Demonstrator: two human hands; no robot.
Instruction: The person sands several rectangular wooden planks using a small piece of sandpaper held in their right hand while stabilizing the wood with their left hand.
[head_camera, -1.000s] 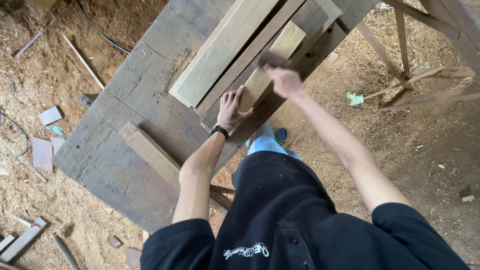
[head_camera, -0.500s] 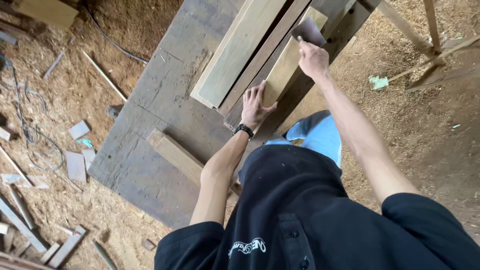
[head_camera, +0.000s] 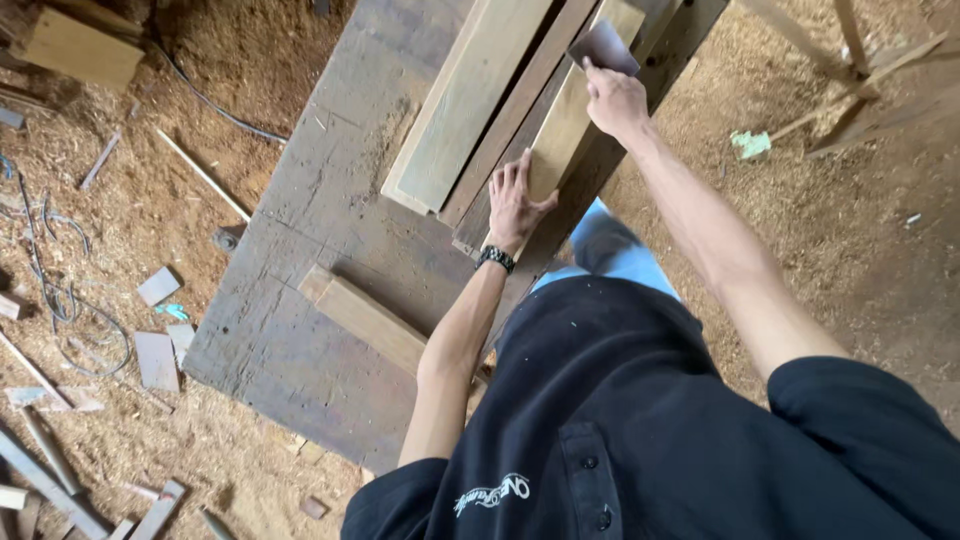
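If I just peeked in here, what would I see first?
First, two bare arms stretched over a big grey workbench. The right hand presses a dark sheet on a pale plank at the top; the left hand lies flat on the plank's near end. Sawdust and wood scraps litter the floor at left.

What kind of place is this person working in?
Most likely a rough carpentry workshop. Sawdust and wood offcuts cover the dirt floor, pale planks lie stacked on a worn grey wooden workbench, and the right hand presses a dark sanding sheet on one plank while the left hand steadies it.
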